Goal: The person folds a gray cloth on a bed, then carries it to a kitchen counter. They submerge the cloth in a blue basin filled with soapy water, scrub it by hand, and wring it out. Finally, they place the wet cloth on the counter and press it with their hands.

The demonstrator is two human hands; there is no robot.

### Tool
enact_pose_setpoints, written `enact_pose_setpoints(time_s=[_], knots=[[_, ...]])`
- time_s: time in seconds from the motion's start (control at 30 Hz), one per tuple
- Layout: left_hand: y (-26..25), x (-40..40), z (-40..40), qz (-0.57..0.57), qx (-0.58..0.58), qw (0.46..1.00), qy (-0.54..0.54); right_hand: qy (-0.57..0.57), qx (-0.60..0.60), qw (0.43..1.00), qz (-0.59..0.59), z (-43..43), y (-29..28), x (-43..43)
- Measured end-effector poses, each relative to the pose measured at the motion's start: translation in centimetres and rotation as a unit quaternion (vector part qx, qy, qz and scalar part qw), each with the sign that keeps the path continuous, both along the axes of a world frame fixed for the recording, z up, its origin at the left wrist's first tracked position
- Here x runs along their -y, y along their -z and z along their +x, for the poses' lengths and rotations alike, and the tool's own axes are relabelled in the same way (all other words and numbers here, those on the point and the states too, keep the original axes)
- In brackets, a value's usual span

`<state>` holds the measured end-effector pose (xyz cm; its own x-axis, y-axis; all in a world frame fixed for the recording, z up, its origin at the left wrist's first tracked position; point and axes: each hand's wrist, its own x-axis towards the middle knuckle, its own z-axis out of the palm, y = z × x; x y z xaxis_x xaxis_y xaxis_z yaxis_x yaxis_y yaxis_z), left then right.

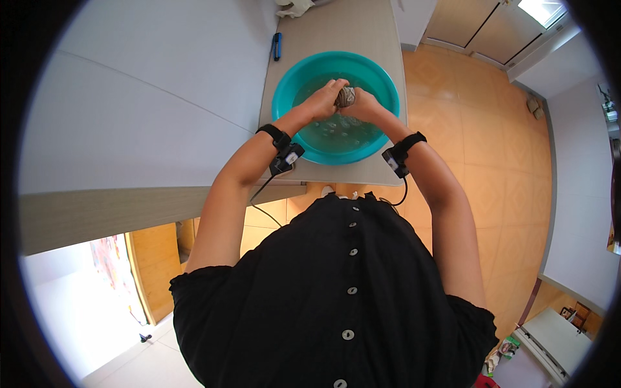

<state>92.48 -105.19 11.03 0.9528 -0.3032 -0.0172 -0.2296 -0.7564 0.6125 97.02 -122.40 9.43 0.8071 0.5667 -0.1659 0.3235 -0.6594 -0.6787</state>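
Observation:
A teal plastic basin [286,97] holds cloudy water with bubbles on its surface. Over the water, my left hand [323,101] and my right hand [363,105] grip a small bunched greyish-brown item [345,97] between them, one hand on each side. It looks like wet, wrung fabric, but its kind cannot be told for certain. Both hands are above or at the water inside the basin's rim. Each wrist bears a black strap with a small device and a cable.
The basin stands on a light wood-look table [339,29] against a pale wall. A blue-and-black utility knife or marker [277,46] lies behind it at the left, and crumpled white material [294,8] lies at the far end. Orange tiled floor [485,140] spreads to the right.

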Motion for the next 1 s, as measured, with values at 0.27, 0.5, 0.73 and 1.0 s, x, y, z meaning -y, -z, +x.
enact_pose_setpoints(time_s=[0.27, 0.5, 0.73, 1.0], knots=[[1.9, -1.4, 0.2, -0.252, -0.218, 0.935, -0.120, 0.157, -0.404, 0.876, 0.211, 1.3, 1.7, 1.2], [1.4, -0.6, -0.2, -0.345, -0.273, 0.866, -0.238, 0.146, -0.308, 0.919, 0.195, 0.3, 2.5, 1.0], [2.8, -1.6, -0.5, -0.310, -0.283, 0.863, -0.283, 0.153, -0.262, 0.925, 0.226, 0.2, 4.0, 0.8], [5.9, -3.7, -1.5, -0.166, -0.131, 0.922, -0.324, 0.279, 0.036, 0.956, 0.078, -0.1, 3.4, 1.1]])
